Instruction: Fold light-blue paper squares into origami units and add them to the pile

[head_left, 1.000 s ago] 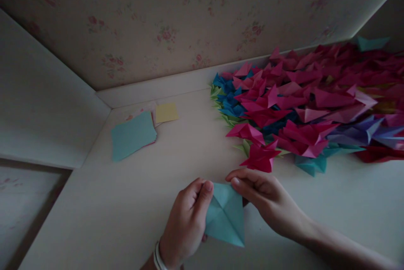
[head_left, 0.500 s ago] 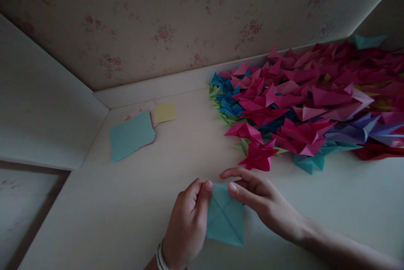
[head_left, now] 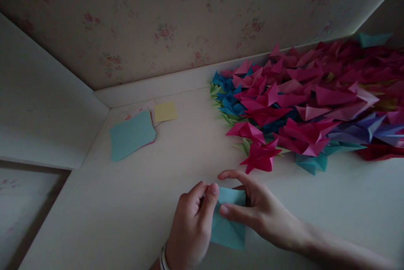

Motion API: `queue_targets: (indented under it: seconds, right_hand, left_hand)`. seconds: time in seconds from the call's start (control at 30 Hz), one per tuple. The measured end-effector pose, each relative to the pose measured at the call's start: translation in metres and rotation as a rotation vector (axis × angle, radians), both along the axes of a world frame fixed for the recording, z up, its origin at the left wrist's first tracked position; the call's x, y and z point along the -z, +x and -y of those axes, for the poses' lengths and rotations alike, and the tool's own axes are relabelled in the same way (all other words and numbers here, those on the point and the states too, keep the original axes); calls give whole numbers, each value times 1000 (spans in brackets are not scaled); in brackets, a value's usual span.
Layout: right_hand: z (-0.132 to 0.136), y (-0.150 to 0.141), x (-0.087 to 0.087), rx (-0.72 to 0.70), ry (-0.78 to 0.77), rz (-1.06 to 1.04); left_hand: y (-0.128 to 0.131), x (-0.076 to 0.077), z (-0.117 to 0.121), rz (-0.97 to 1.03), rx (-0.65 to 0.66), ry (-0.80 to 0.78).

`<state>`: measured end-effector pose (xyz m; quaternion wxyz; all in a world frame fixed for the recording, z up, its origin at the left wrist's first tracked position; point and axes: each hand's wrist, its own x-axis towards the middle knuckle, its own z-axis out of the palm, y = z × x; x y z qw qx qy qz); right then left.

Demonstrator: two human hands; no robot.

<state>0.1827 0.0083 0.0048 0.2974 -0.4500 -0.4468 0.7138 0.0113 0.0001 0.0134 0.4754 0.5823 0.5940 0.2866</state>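
One teal paper point(head_left: 229, 233) | left fingers point(head_left: 212, 197) pinch left edge | right fingers point(head_left: 237, 213) overlap it, grip unclear | roomy desk point(head_left: 126, 215) leftward

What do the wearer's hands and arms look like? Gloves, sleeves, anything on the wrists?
No gloves on either hand. Left hand: a narrow whitish band with a dark line around the wrist; one band or two, can't tell. Most of that forearm is out of frame. Right hand: no wristband, and no sleeve on the visible forearm.
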Motion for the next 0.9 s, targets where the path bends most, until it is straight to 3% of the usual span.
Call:
queue_targets:
  seconds: [0.3,0.63,0.9]
  right_hand:
    - [0,-2,0,14,-6,35]
    - [-12,3,-2,69,-58,2]
    - [-9,8,-7,58,196,165]
  left_hand:
    - [1,2,2,-77,-4,-4]
    - [-3,-2,-2,28,-105,21]
    - [-3,-3,-2,35,-123,28]
